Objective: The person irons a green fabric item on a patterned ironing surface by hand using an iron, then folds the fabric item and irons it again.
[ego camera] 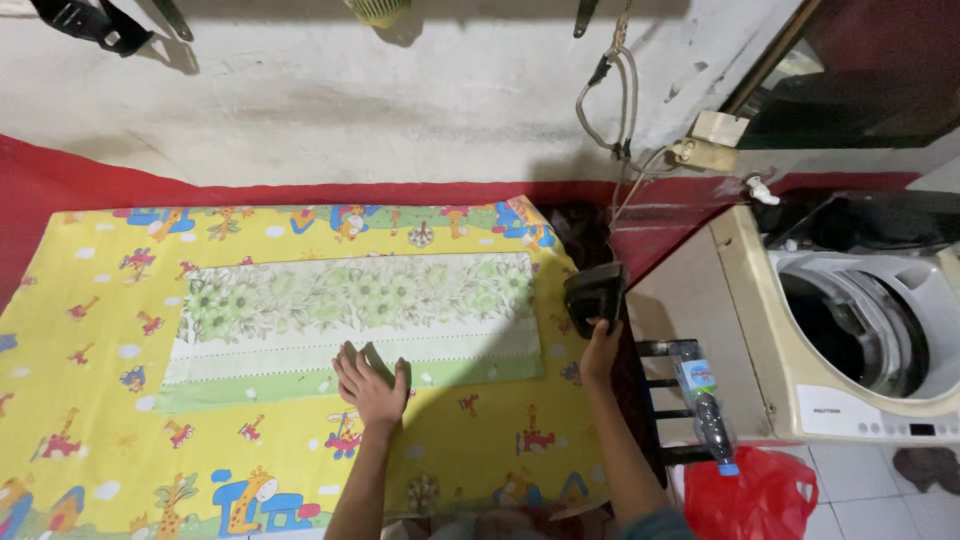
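Surface: a counter (60, 180) with a red cover, under a yellow cartoon-print sheet (110, 440), against a white wall.
Cloth: a green floral folded cloth (330, 300) lies flat on the sheet.
Left hand (368, 385): fingers spread, pressed flat on the cloth's near edge.
Right hand (600, 350): closed on the dark iron (595, 295), just past the cloth's right end.
Nearby: a washing machine (860, 330), a plastic bottle (705, 400), a red bag (760, 495).

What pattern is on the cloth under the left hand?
Green floral cloth with pale stripes, clearest in the head view.
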